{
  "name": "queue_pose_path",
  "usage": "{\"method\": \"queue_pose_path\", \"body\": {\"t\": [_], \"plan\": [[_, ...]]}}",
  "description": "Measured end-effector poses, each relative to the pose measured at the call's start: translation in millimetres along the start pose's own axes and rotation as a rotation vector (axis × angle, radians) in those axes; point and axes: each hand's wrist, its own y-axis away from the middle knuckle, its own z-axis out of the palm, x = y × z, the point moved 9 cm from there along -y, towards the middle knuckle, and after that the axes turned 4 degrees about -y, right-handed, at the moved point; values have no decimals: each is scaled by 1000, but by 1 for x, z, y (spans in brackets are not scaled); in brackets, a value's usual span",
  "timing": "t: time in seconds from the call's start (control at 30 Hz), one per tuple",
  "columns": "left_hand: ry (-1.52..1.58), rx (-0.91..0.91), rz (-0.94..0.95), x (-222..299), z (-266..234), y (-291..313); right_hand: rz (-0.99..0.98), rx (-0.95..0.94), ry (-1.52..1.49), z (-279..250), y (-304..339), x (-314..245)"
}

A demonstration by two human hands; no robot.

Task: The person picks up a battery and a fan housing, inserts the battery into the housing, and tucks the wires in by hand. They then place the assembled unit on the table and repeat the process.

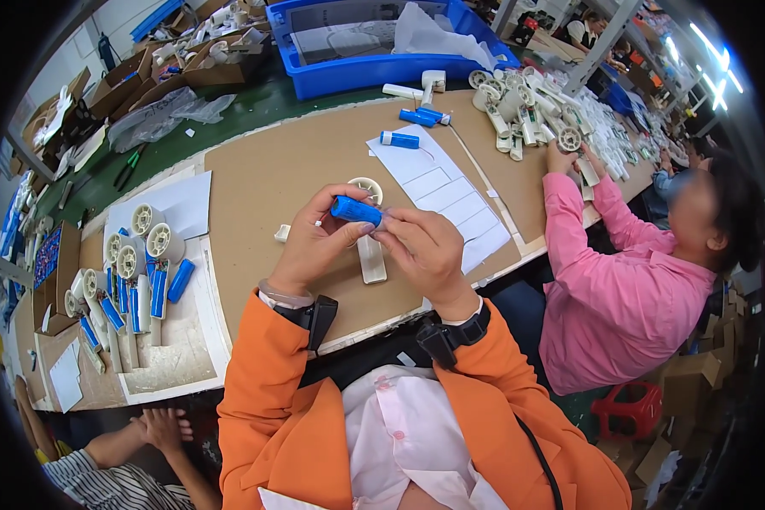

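A blue-wrapped battery pack point(354, 211) is held up over the brown board, tilted slightly down to the right. My left hand point(308, 242) grips it between thumb and fingers. At the pack's right end, my right hand point(427, 246) has its fingers pinched together; small details between the fingertips are hard to make out. Beneath both hands lies a white fan housing, with its handle point(371, 261) toward me and its round head partly covered. A small white plastic piece point(282, 233) rests beside my left hand.
White fan housings with blue packs point(134, 280) stand grouped at left. Beyond my right hand lies a lined paper sheet point(450, 200), with several blue packs point(399, 140) near it. A blue bin point(382, 75) stands behind. At right, a person in a pink sleeve point(599, 208) handles a white housing.
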Motion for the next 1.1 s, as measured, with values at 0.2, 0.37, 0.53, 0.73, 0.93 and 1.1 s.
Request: {"method": "queue_pose_path", "body": {"t": [0.2,0.37,0.53,0.73,0.93,1.1], "plan": [[-70,-16,4,-2,0,0,138,-21,-261,-4,-2,22],[-114,-40,10,1,3,1,79,-67,-195,0,-4,24],[-158,-65,49,5,6,1,37,-104,-141,3,-3,19],[-167,-65,46,4,5,1,5,-142,-98,5,-3,16],[-156,-62,-4,1,6,0,-59,-204,-5,8,-3,13],[-62,5,-47,-6,-6,0,-50,-210,32,5,-5,1]]}}
